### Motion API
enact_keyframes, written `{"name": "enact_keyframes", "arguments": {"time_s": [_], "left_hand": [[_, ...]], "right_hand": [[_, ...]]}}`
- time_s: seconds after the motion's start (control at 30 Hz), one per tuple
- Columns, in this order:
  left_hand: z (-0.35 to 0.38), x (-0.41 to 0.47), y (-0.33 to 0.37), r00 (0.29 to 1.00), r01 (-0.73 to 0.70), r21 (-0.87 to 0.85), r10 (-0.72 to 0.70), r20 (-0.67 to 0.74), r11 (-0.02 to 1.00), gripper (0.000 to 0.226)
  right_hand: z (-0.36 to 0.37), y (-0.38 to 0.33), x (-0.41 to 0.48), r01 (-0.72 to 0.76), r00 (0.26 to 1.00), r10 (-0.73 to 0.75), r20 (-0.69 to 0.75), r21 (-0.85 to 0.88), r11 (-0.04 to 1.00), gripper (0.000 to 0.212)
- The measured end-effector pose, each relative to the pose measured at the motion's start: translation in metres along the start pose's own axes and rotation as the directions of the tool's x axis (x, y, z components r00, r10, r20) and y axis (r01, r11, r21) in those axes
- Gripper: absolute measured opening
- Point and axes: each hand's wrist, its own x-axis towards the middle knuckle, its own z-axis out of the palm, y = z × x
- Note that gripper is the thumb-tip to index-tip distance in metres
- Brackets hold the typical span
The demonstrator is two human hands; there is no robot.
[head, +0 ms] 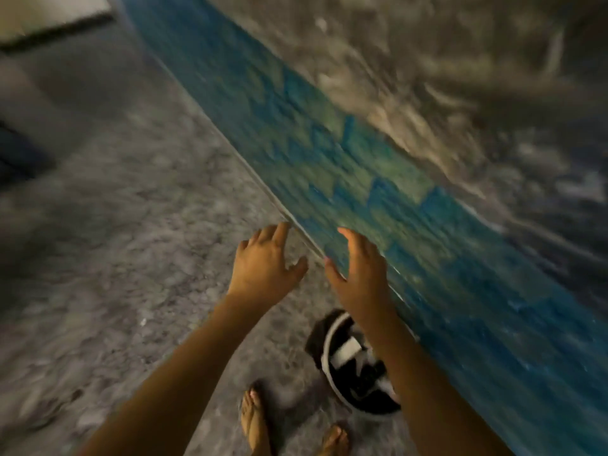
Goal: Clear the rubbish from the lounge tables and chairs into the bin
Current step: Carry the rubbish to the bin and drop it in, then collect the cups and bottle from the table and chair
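Blue-green tiling (329, 166) sits right under the right hand (358, 268), whose fingers are spread and loosely bent, gripping nothing. Just beside it the left hand (266, 261) hangs over the grey speckled floor (115, 258), fingers apart too, holding nothing. Both forearms reach forward. Below the right forearm stands the bin (325, 357), white-rimmed, with a black liner (316, 337) folded over its edge and pale rubbish (345, 352) lying inside; that forearm hides part of it. Two feet (251, 419) stand near the bin on the floor. Further out, the tiling cuts diagonally across the view, with a rough grey-brown surface (460, 77) beyond, badly blurred. Top left, a pale flat slab (49, 14), too smeared to identify.
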Motion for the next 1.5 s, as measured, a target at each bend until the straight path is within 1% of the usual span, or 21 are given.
{"name": "enact_keyframes", "arguments": {"time_s": [0.1,0.23,0.37,0.47,0.6,0.77,0.83,0.97,1.07,1.17,1.3,1.43,1.5], "left_hand": [[-0.085,-0.006,-0.043,0.984,0.119,0.007,-0.117,-0.132,0.993,0.063],[-0.184,-0.034,-0.107,0.906,0.303,-0.009,-0.291,-0.307,0.953,0.061],[-0.269,-0.083,-0.179,0.788,0.47,-0.065,-0.451,-0.419,0.88,0.058],[-0.329,-0.118,-0.234,0.712,0.54,-0.116,-0.525,-0.467,0.834,0.06],[-0.406,-0.152,-0.303,0.604,0.625,-0.128,-0.581,-0.545,0.77,0.062],[-0.474,-0.175,-0.383,0.492,0.707,-0.138,-0.623,-0.608,0.694,0.057],[-0.489,-0.177,-0.415,0.459,0.726,-0.154,-0.639,-0.617,0.67,0.057],[-0.504,-0.168,-0.485,0.422,0.746,-0.187,-0.671,-0.609,0.639,0.053],[-0.517,-0.143,-0.547,0.398,0.77,-0.197,-0.699,-0.595,0.606,0.054],[-0.543,-0.107,-0.61,0.332,0.797,-0.224,-0.718,-0.612,0.56,0.057],[-0.592,-0.055,-0.692,0.271,0.815,-0.251,-0.727,-0.631,0.522,0.054],[-0.627,-0.026,-0.77,0.215,0.845,-0.257,-0.738,-0.64,0.47,0.057],[-0.634,-0.018,-0.808,0.188,0.859,-0.269,-0.758,-0.625,0.435,0.058]], "right_hand": [[-0.001,-0.079,0.046,0.194,0.981,-0.194,0.025,0.009,0.981,0.049],[0.017,-0.201,0.095,0.415,0.908,-0.418,0.028,0.073,0.907,0.042],[0.054,-0.329,0.122,0.615,0.778,-0.626,0.05,0.142,0.776,0.035],[0.084,-0.419,0.128,0.689,0.698,-0.712,0.074,0.201,0.696,0.035],[0.129,-0.536,0.132,0.787,0.557,-0.827,0.072,0.271,0.554,0.036],[0.188,-0.655,0.137,0.825,0.427,-0.9,0.091,0.369,0.429,0.039],[0.216,-0.689,0.144,0.824,0.397,-0.912,0.102,0.397,0.404,0.039],[0.286,-0.741,0.171,0.817,0.349,-0.928,0.132,0.443,0.37,0.039],[0.344,-0.778,0.203,0.808,0.309,-0.939,0.149,0.48,0.342,0.039],[0.398,-0.825,0.244,0.806,0.267,-0.948,0.176,0.499,0.319,0.04],[0.458,-0.903,0.311,0.82,0.191,-0.963,0.191,0.509,0.263,0.039],[0.518,-0.973,0.36,0.807,0.176,-0.964,0.199,0.532,0.257,0.038],[0.553,-0.996,0.374,0.796,0.149,-0.963,0.225,0.55,0.252,0.039]]}}
